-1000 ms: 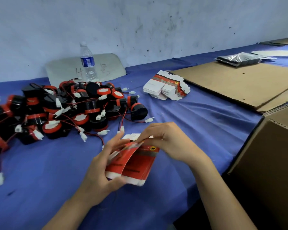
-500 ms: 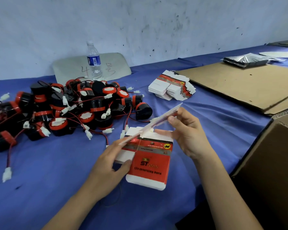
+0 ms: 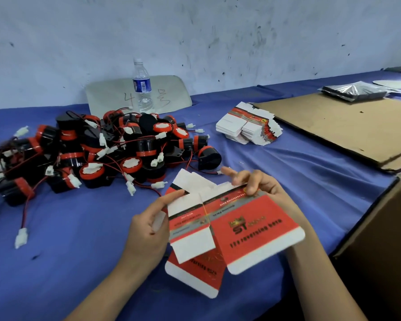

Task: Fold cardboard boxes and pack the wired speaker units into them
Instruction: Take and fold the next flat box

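Note:
A red and white cardboard box blank [image 3: 245,230] is partly opened in front of me, above another flat blank [image 3: 195,274] lying on the blue cloth. My left hand [image 3: 148,230] pinches the opened blank's left edge. My right hand [image 3: 257,184] grips its far edge, fingers curled over it. A heap of black and red wired speaker units [image 3: 107,154] with white plugs lies at the left. A stack of flat box blanks [image 3: 248,126] sits further back.
A water bottle [image 3: 142,86] stands by the wall before a grey board [image 3: 171,93]. Flat brown cardboard sheets [image 3: 347,126] lie at the right, a silver foil bag [image 3: 354,91] behind them. A large brown carton [image 3: 384,239] stands at the table's right edge.
The blank that my hands held edge-on has swung down and opened, its red printed face now up. Both hands shifted their grip on its edges.

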The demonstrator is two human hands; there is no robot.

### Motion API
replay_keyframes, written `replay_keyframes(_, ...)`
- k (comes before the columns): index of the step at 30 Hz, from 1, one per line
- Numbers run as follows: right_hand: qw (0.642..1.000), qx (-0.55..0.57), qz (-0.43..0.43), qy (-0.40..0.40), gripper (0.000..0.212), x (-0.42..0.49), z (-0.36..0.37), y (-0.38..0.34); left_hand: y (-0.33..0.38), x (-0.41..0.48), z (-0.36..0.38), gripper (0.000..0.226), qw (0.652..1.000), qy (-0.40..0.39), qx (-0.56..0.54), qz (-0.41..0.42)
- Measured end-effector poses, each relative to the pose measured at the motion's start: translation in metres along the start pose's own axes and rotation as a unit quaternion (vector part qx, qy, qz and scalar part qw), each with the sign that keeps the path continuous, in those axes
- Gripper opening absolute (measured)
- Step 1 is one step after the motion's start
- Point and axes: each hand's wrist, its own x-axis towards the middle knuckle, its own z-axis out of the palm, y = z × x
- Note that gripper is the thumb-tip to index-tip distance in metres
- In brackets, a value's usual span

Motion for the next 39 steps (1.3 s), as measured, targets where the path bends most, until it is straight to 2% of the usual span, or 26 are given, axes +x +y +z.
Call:
replay_keyframes(1, 1.0, 0.022, 0.008, -0.007, 0.01, 0.0, -0.001, -0.001, 0.0, 0.001, -0.001, 0.03, 1.0, 0.017, 0.017, 0.01)
replay_keyframes(4, 0.997, 0.076, 0.001, 0.024, 0.042, -0.005, -0.001, -0.001, -0.001, 0.005, -0.003, 0.036, 0.995, 0.064, 0.065, 0.036)
replay_keyframes(6, 0.994, 0.091, -0.001, 0.054, 0.04, -0.003, 0.003, 0.002, -0.003, 0.004, -0.003, 0.039, 0.992, 0.083, 0.074, 0.053)
replay_keyframes(9, 0.991, 0.087, 0.016, 0.098, 0.023, 0.0, 0.002, 0.009, -0.006, 0.003, -0.003, 0.043, 0.987, 0.105, 0.087, 0.08)
replay_keyframes(11, 0.99, 0.094, 0.029, 0.097, 0.021, 0.001, 0.003, 0.011, -0.006, 0.003, -0.002, 0.047, 0.984, 0.11, 0.098, 0.099)
replay_keyframes(13, 0.985, 0.087, 0.062, 0.134, 0.023, 0.003, 0.004, 0.011, -0.007, 0.003, -0.002, 0.05, 0.982, 0.112, 0.104, 0.114)
replay_keyframes(16, 0.979, 0.044, 0.102, 0.171, 0.013, 0.005, 0.003, 0.012, -0.01, 0.003, -0.004, 0.055, 0.983, 0.124, 0.091, 0.097)
replay_keyframes(17, 0.979, 0.02, 0.109, 0.172, 0.014, 0.005, 0.004, 0.013, -0.011, 0.003, -0.005, 0.058, 0.984, 0.123, 0.087, 0.094)
replay_keyframes(20, 0.968, -0.042, 0.117, 0.219, 0.05, 0.006, 0.005, 0.02, -0.01, 0.004, -0.005, 0.06, 0.987, 0.107, 0.077, 0.088)
replay_keyframes(23, 0.959, -0.087, 0.101, 0.25, 0.049, 0.008, 0.006, 0.025, -0.008, 0.004, -0.002, 0.063, 0.987, 0.095, 0.081, 0.103)
replay_keyframes(28, 0.963, -0.092, 0.097, 0.233, 0.047, 0.008, 0.005, 0.024, -0.002, 0.005, -0.002, 0.067, 0.988, 0.103, 0.078, 0.084)
replay_keyframes(34, 0.979, -0.102, 0.133, 0.112, 0.05, 0.005, 0.007, 0.022, -0.003, 0.002, -0.001, 0.077, 0.991, 0.071, 0.06, 0.096)
replay_keyframes(36, 0.978, -0.111, 0.14, 0.104, 0.05, 0.005, 0.007, 0.022, -0.006, 0.004, -0.004, 0.078, 0.99, 0.093, 0.053, 0.094)
replay_keyframes(39, 0.976, -0.127, 0.138, 0.114, 0.05, 0.004, 0.004, 0.019, -0.008, 0.01, -0.01, 0.061, 0.981, 0.155, 0.077, 0.082)
